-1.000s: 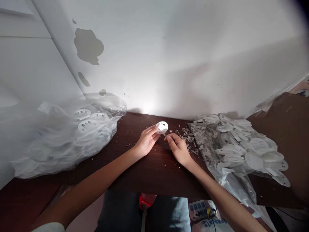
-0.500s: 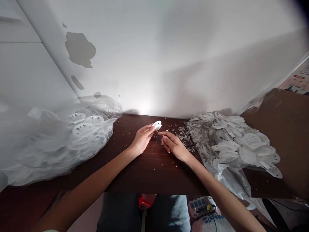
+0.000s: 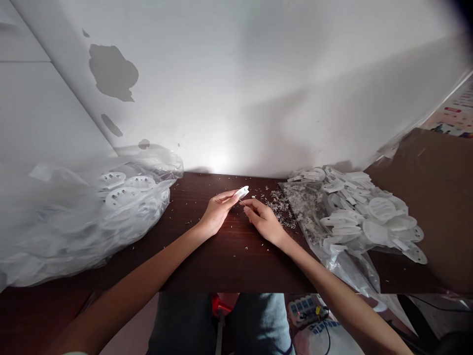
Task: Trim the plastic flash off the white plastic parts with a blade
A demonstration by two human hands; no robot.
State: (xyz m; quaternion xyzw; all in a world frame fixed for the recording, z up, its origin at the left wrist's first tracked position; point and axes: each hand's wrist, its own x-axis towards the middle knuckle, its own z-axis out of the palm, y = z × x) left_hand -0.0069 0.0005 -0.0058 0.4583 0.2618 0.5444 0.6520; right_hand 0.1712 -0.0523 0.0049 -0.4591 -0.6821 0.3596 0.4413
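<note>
A small white oval plastic piece [image 3: 242, 192] is pinched in my left hand [image 3: 217, 213], tilted up over the middle of the dark table. My right hand [image 3: 266, 222] is closed on a thin, thin-shafted tool [image 3: 242, 202], whose tip is at the lower edge of the white piece. Most of the tool is hidden by my fingers, so its exact kind does not show. Small white bits [image 3: 283, 207] lie heaped just right of my right hand.
A clear plastic bag [image 3: 74, 231] of white oval pieces with holes fills the left. On the right, a pile of similar white pieces [image 3: 380, 231] lies by a plastic sheet with small bits. A brown cardboard panel [image 3: 432, 197] stands at the right; a white wall [image 3: 221, 98] rises behind.
The white piece has turned in my left hand and now shows more of its edge. My right hand has shifted slightly. The whole view has moved a little.
</note>
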